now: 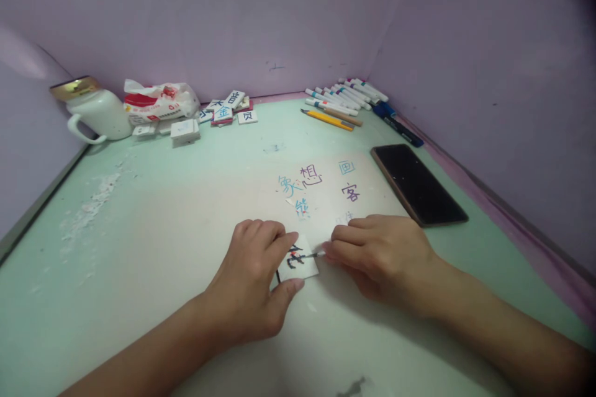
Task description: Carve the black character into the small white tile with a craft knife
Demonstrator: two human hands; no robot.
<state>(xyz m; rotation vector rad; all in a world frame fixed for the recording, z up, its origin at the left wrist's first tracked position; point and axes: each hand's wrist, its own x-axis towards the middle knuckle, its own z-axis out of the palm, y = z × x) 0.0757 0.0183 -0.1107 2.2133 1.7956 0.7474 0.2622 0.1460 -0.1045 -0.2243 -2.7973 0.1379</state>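
Note:
My left hand (254,273) pinches a small white square tile (305,270) between thumb and fingers, on the table in front of me. A bold black Chinese character is on the tile, with a little red in its middle. My right hand (384,257) is closed around a slim tool (315,254) with a thin dark tip. That tip touches the character from the right. Most of the tool is hidden in my fingers, so its exact kind does not show. Handwritten characters (310,175) in blue and purple are on the tabletop beyond my hands.
At the back left stand a white lidded mug (100,113), a tissue pack (161,102) and several character tiles (223,113). White markers (342,96), a yellow pencil-like tool (328,120) and dark blue markers (398,125) lie back right, near a phone (419,183). White crumbs (95,201) are scattered left.

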